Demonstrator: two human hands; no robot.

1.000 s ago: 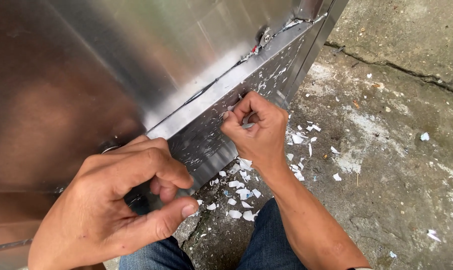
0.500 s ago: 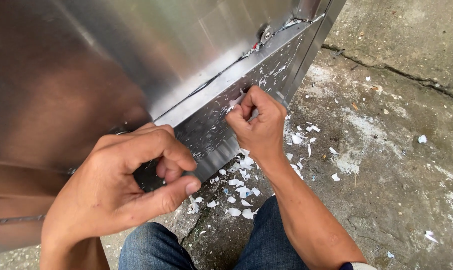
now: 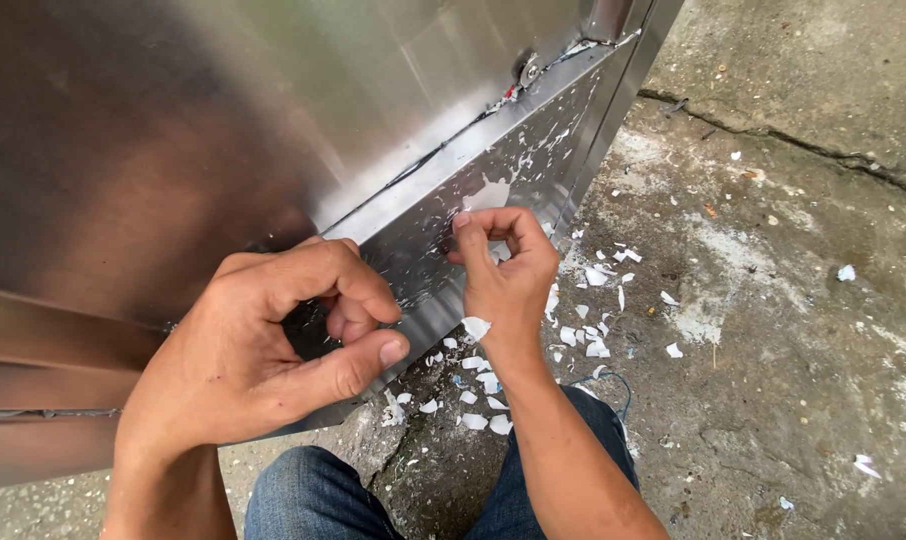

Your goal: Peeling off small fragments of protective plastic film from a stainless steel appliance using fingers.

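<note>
On the lower steel panel (image 3: 493, 200), we pinch a scrap of white protective film (image 3: 485, 192) with our right hand (image 3: 508, 275); our left hand (image 3: 273, 345) curls, fingertips pressed together. The film seems thin, brittle, best taken at lifted edges.

Upright stainless steel panel (image 3: 273, 130), its lower strip (image 3: 513, 170) speckled with torn white film scraps (image 3: 488, 192).

panel (image 3: 223, 130): cut off at top and left edges
left hand (image 3: 273, 345): curled fingertips hide the strip beneath
right hand (image 3: 508, 275): pinched thing too small to tell
knees (image 3: 313, 495): cut off at near edge
</note>
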